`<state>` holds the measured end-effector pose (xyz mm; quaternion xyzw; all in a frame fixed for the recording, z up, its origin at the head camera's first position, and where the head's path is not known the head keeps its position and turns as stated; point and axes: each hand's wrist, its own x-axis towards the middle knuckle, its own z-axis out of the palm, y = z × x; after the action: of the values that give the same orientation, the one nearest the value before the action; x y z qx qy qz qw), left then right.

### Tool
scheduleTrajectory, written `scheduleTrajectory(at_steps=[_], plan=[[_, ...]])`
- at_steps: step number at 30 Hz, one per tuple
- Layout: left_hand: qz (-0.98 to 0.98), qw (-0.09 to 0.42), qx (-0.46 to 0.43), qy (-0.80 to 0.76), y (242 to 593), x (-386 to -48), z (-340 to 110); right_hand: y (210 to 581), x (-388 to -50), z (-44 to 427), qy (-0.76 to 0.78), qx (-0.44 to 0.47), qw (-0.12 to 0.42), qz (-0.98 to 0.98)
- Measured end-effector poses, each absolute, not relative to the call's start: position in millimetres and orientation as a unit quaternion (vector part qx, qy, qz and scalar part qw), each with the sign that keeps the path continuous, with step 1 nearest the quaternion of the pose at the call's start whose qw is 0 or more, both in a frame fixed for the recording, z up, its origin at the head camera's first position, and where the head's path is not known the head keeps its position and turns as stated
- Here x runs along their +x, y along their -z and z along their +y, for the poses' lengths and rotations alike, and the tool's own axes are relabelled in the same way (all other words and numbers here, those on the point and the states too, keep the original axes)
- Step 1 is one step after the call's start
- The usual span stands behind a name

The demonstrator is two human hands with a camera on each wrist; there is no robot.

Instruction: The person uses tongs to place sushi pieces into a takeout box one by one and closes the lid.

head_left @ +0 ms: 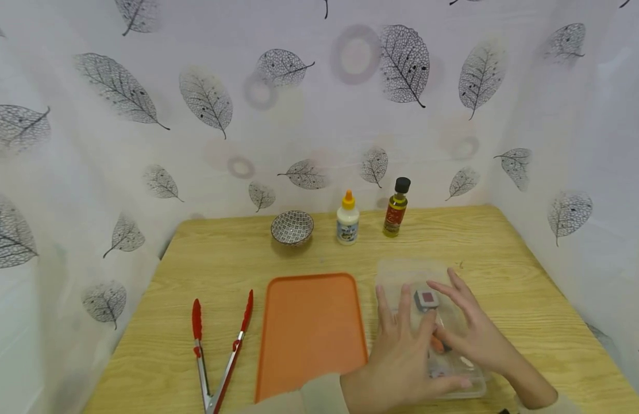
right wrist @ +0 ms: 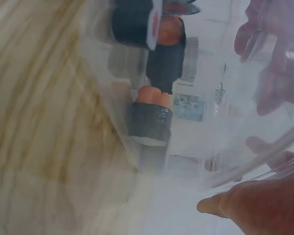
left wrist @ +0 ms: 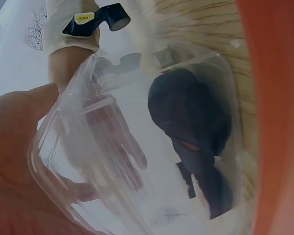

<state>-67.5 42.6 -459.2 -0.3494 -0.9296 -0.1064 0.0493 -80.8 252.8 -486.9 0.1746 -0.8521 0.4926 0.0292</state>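
Observation:
A clear plastic box [head_left: 461,385] with a see-through top stands at the right of the table. Inside are dark-wrapped sushi pieces: a roll [head_left: 427,299] with a red square centre, and one with an orange topping [right wrist: 154,96]. My left hand [head_left: 392,359] lies over the box's left side, fingers spread and fairly straight. Over its right side is my right hand [head_left: 474,330], also with spread fingers. The two hands come close together above the middle. Through the plastic, the left wrist view shows a dark-wrapped piece [left wrist: 186,110]. Exact fingertip contact is hard to make out.
Left of the box lies an orange tray [head_left: 314,328]. Red-tipped tongs [head_left: 231,362] rest spread apart farther left. Along the back stand a patterned bowl [head_left: 292,227], a white bottle with a yellow cap [head_left: 347,221] and an oil bottle [head_left: 395,213]. A leaf-print curtain [head_left: 319,115] hangs behind.

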Motion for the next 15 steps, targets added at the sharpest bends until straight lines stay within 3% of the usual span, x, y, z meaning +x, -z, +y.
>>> scheduleTrajectory(at_steps=[8,15], plan=[[-0.930,0.002,-0.351,0.108,469.0,-68.5,39.3,498.5,-81.4,250.5,-0.472,0.187,0.041,-0.861],[-0.933,0.008,-0.341,0.110,474.2,-67.2,38.2,499.4,-82.5,249.8,-0.465,0.190,0.036,-0.864]])
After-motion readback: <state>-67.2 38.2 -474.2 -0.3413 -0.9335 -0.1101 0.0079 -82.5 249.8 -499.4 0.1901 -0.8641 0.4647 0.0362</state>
